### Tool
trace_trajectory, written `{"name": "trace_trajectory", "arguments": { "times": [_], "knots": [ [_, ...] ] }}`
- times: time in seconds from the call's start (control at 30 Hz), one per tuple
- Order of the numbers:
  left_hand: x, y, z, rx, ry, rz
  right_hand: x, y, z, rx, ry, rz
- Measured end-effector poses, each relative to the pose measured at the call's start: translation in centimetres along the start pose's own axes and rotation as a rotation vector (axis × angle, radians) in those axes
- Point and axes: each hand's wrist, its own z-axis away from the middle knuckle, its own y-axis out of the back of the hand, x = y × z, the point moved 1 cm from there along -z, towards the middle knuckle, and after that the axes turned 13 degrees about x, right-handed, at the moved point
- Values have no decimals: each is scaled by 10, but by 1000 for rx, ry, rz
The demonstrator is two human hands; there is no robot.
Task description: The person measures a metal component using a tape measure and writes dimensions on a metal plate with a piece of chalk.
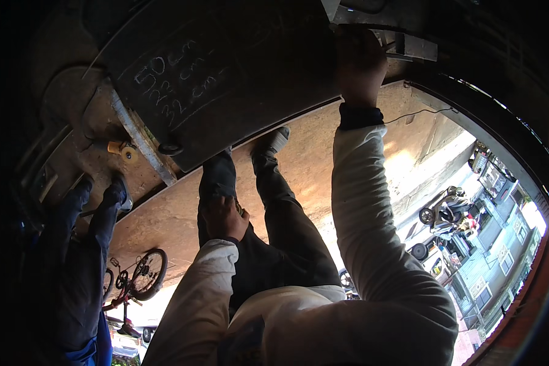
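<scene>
My left hand [226, 218] rests low, in front of my thigh, with its fingers curled round a small thing. Only a dark and yellowish edge of that thing shows beside the fingers, too little to name. My right arm stretches far forward, and my right hand [361, 68] is at the right end of a dark flat sheet [244, 73] with chalk writing on it. Its fingers are lost in shadow. Just to the right of that hand lie pale metal pieces [419, 47].
A metal bar [137, 134] slants beside the sheet's left end, near a yellow tool [123, 150]. Another person's legs [97, 213] are at the left. A bicycle [141, 277] stands behind. A thin cable [418, 113] runs at the right; motorcycles [448, 210] are outside.
</scene>
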Motion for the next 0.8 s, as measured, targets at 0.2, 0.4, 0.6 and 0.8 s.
{"name": "trace_trajectory", "arguments": {
  "times": [0.2, 0.4, 0.6, 0.8],
  "knots": [
    [-5, -14, 4, -20, 18, 7, -17, -4, 0, -81, -146, -8],
    [-6, -18, 7, 24, -9, -36, -28, 5, 8, -64, -202, -29],
    [-5, -13, 6, 27, -43, -36, -44, 17, 24, -118, -230, 5],
    [-3, -13, 7, 19, -15, -24, -65, 19, 42, -182, -303, -126]
  ]
}}
